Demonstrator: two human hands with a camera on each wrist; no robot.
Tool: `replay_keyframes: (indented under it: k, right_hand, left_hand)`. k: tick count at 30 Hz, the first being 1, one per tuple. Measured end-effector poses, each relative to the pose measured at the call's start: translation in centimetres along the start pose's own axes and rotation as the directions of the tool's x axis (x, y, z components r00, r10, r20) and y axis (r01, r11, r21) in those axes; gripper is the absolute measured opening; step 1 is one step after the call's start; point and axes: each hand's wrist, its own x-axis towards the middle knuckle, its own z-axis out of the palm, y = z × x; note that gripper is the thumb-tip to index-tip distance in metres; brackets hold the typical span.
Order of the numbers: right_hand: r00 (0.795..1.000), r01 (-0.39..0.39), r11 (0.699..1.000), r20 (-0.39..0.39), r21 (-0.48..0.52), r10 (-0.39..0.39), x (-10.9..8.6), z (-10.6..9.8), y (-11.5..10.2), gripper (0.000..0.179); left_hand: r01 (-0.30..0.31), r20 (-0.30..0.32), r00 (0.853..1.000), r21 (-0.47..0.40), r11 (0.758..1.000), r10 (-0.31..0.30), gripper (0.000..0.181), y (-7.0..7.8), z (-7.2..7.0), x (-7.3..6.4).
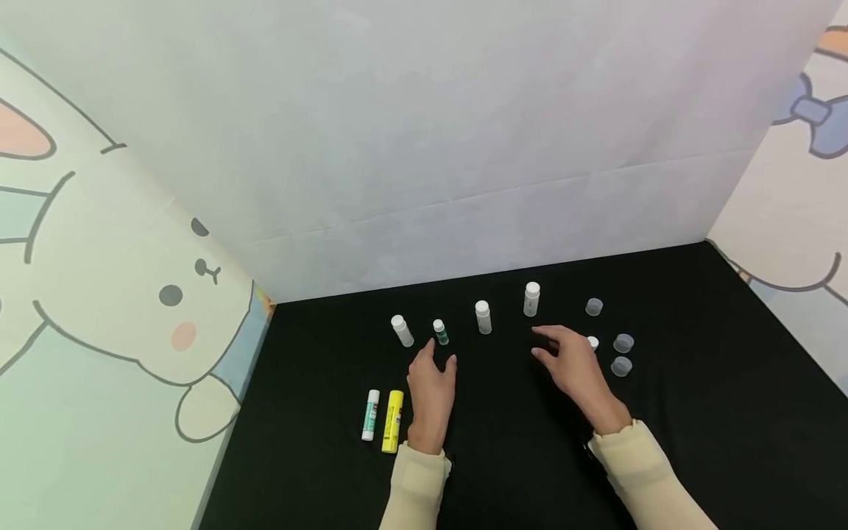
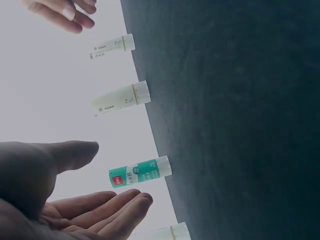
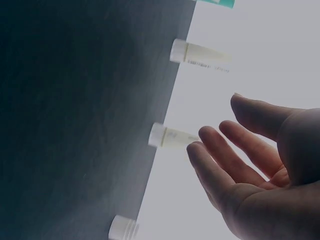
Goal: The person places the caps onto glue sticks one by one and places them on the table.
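A row of upright glue sticks with white caps stands at the back of the black table. My left hand (image 1: 432,394) reaches towards the small green glue stick (image 1: 440,332), thumb and fingers spread just in front of it. In the left wrist view, that green glue stick (image 2: 140,171) shows past the thumb and fingertips. A white glue stick (image 1: 402,331) is to its left, a second (image 1: 483,318) to its right. My right hand (image 1: 575,368) hovers, fingers loosely bent and holding nothing, in front of a third white glue stick (image 1: 531,300). Another white cap (image 1: 592,342) is partly hidden behind that hand.
Clear small cups (image 1: 623,343) sit right of my right hand. Left of my left forearm lie a green-and-white glue stick (image 1: 371,416) and a yellow tube (image 1: 392,422). A pale wall (image 1: 450,147) rises behind the black table (image 1: 503,471), with cartoon-printed panels at both sides.
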Motion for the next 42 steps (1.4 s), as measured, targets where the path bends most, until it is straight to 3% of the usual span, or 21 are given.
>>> replay_keyframes:
  k: [8,18,25,32,38,42]
  right_hand:
    - [0.999,-0.014,0.999,-0.052,-0.036,0.012,-0.1,-0.7,1.3,0.04]
    - [0.995,-0.027,0.998,-0.097,-0.065,0.021,0.2,-1.7,2.4,0.04]
    - [0.994,-0.076,0.993,-0.09,-0.096,0.067,0.2,-2.3,3.1,0.042]
    - [0.995,-0.063,0.992,-0.087,-0.107,0.054,0.1,-2.6,3.6,0.042]
    - [0.995,-0.077,0.99,-0.076,-0.116,0.068,0.2,-2.7,4.0,0.042]
    - [0.995,-0.082,0.989,-0.075,-0.12,0.073,0.2,-2.8,4.2,0.041]
  left_hand:
    - [-0.012,-0.028,1.0,-0.05,0.999,0.011,0.049,0.2,0.6,1.0]
    - [0.005,-0.017,1.0,-0.043,0.999,-0.006,0.049,0.4,1.0,1.9]
    - [0.011,-0.013,1.0,-0.049,0.999,-0.012,0.046,0.7,1.2,2.4]
    - [-0.025,-0.026,0.999,-0.056,0.998,0.024,0.03,0.7,1.3,2.8]
    - [-0.014,-0.041,0.999,-0.064,0.998,0.011,0.039,0.7,1.3,3.1]
    - [-0.008,-0.043,0.999,-0.074,0.997,0.005,0.032,0.7,1.4,3.4]
